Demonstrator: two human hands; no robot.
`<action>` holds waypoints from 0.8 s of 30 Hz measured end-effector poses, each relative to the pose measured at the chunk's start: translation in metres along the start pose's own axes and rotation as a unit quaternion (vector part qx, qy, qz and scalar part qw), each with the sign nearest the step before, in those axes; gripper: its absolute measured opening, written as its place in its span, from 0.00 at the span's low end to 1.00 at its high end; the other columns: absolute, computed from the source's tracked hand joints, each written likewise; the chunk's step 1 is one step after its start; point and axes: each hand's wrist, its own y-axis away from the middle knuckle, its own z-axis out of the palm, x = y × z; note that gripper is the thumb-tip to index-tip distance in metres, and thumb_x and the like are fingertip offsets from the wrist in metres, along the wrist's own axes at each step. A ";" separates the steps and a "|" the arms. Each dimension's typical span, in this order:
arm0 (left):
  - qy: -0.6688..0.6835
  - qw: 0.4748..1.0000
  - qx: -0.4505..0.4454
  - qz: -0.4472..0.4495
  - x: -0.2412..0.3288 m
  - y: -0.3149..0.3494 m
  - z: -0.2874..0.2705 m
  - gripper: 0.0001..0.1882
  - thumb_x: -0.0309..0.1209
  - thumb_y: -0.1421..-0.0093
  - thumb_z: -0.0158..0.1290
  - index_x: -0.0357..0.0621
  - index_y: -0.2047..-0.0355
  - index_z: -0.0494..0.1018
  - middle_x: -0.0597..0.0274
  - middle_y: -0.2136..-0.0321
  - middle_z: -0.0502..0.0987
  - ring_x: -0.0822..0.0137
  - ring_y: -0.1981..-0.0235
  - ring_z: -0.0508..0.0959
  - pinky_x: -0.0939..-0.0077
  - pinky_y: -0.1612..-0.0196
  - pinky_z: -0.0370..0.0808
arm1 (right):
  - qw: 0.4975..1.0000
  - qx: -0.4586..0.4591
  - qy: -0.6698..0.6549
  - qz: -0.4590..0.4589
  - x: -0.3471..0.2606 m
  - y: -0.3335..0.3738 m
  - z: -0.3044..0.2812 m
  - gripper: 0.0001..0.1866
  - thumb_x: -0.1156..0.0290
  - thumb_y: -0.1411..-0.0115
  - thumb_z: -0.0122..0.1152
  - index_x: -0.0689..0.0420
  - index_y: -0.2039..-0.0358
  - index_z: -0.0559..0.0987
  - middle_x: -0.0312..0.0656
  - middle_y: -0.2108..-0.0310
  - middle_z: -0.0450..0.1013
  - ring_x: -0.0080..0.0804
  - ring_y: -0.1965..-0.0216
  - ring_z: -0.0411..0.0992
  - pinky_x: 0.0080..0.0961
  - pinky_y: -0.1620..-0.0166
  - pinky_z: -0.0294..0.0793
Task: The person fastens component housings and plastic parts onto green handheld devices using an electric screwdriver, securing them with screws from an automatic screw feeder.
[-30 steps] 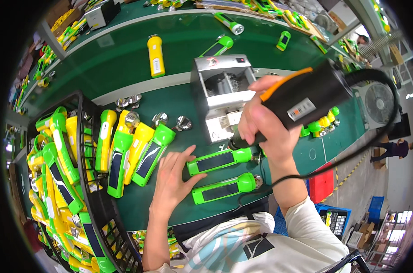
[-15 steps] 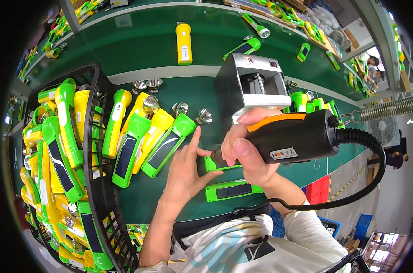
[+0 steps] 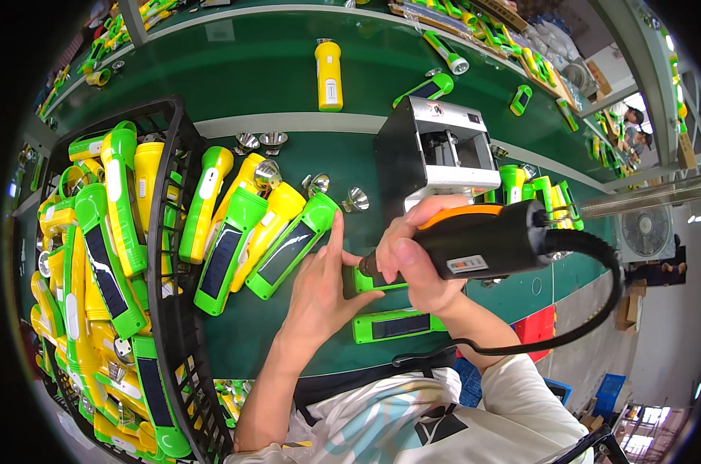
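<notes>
My right hand (image 3: 420, 259) is wrapped round a black electric screwdriver (image 3: 486, 241) with an orange strip, its nose pointing left and down. The screwdriver's tip meets a green flashlight (image 3: 361, 283) lying on the bench; my right hand hides most of that flashlight. My left hand (image 3: 316, 295) brackets its left end, with the thumb along the near edge and a finger by the tip, while the index finger stretches away toward a green flashlight with a solar panel (image 3: 295, 246). Another green flashlight (image 3: 397, 326) with a dark panel lies just nearer to me.
A black crate (image 3: 182, 309) heaped with yellow and green flashlights stands at the left. Loose reflectors (image 3: 356, 199) lie beyond my left hand. A black and silver machine (image 3: 443, 151) stands ahead. The screwdriver hangs from a spring (image 3: 652, 197), its black cable (image 3: 605, 301) looping at the right.
The view has shifted slightly. The screwdriver's rear end sits a little lower and further left, and its spring has swung with it. Both hands keep their places at the flashlight.
</notes>
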 end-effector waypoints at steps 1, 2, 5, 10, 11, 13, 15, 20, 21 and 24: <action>-0.003 1.000 0.003 0.001 0.000 0.000 0.001 0.70 0.31 0.59 0.76 0.36 0.25 0.39 0.61 0.62 0.80 0.56 0.63 0.78 0.62 0.55 0.73 | 1.000 -0.002 0.000 -0.001 0.001 0.001 0.000 0.17 0.76 0.34 0.59 0.58 0.51 0.62 0.39 0.79 0.67 0.27 0.83 0.67 0.27 0.76 0.71; -0.003 1.000 0.006 0.001 0.000 0.001 0.001 0.70 0.31 0.59 0.76 0.36 0.25 0.39 0.61 0.62 0.80 0.56 0.63 0.78 0.62 0.55 0.73 | 1.000 0.008 -0.023 0.010 0.004 0.005 0.000 0.17 0.79 0.37 0.62 0.61 0.52 0.64 0.38 0.76 0.69 0.22 0.79 0.70 0.23 0.72 0.73; -0.001 1.000 0.015 0.011 0.001 0.003 -0.001 0.71 0.31 0.58 0.76 0.35 0.25 0.36 0.60 0.62 0.79 0.57 0.63 0.79 0.63 0.56 0.73 | 0.997 0.011 -0.065 0.035 0.006 0.007 0.005 0.17 0.82 0.40 0.64 0.62 0.54 0.66 0.37 0.73 0.72 0.18 0.74 0.73 0.19 0.68 0.76; -0.012 1.000 0.020 0.010 -0.002 0.005 0.002 0.73 0.33 0.58 0.77 0.35 0.25 0.33 0.57 0.62 0.79 0.55 0.63 0.79 0.62 0.56 0.73 | 0.994 -0.024 -0.097 0.041 0.011 0.010 0.009 0.18 0.83 0.40 0.62 0.60 0.54 0.63 0.37 0.73 0.73 0.18 0.72 0.74 0.19 0.67 0.74; -0.003 1.000 0.023 0.019 -0.002 0.005 0.003 0.73 0.33 0.58 0.77 0.35 0.25 0.33 0.56 0.62 0.80 0.54 0.63 0.80 0.62 0.55 0.73 | 0.997 -0.048 -0.059 0.029 0.008 0.009 0.006 0.16 0.83 0.38 0.58 0.59 0.56 0.62 0.39 0.75 0.70 0.21 0.76 0.71 0.21 0.71 0.72; -0.005 1.000 0.024 0.014 0.000 0.005 0.001 0.73 0.33 0.58 0.77 0.35 0.25 0.33 0.55 0.62 0.80 0.54 0.63 0.80 0.62 0.54 0.73 | 0.996 -0.058 -0.051 0.038 0.004 0.007 0.009 0.15 0.82 0.36 0.57 0.59 0.57 0.60 0.40 0.76 0.70 0.22 0.79 0.70 0.22 0.73 0.72; -0.009 1.000 0.021 0.002 0.000 0.005 -0.001 0.73 0.33 0.57 0.77 0.33 0.25 0.32 0.54 0.63 0.81 0.52 0.62 0.80 0.60 0.54 0.74 | 0.996 -0.073 -0.029 0.043 0.005 0.005 0.010 0.15 0.81 0.37 0.58 0.59 0.57 0.61 0.40 0.75 0.71 0.22 0.78 0.71 0.21 0.72 0.72; 0.006 0.998 0.027 0.055 -0.019 0.004 0.009 0.73 0.32 0.56 0.76 0.31 0.26 0.31 0.50 0.64 0.82 0.50 0.62 0.81 0.59 0.54 0.76 | 0.988 -0.102 0.091 -0.072 0.013 0.004 0.012 0.14 0.80 0.40 0.62 0.60 0.59 0.67 0.37 0.74 0.74 0.18 0.73 0.71 0.17 0.66 0.72; 0.025 0.998 0.029 0.048 -0.009 0.004 0.005 0.73 0.31 0.56 0.76 0.31 0.26 0.30 0.50 0.63 0.82 0.50 0.62 0.81 0.59 0.54 0.77 | 0.995 -0.077 0.061 -0.028 0.013 0.006 0.011 0.13 0.80 0.40 0.62 0.60 0.59 0.67 0.37 0.74 0.74 0.18 0.73 0.71 0.18 0.67 0.72; 0.028 0.998 0.023 0.045 -0.001 0.002 0.002 0.74 0.31 0.55 0.76 0.32 0.27 0.26 0.49 0.63 0.81 0.49 0.61 0.82 0.59 0.53 0.77 | 0.997 -0.047 -0.045 0.029 0.009 0.006 0.011 0.13 0.80 0.39 0.62 0.60 0.56 0.69 0.36 0.74 0.73 0.19 0.75 0.71 0.19 0.70 0.72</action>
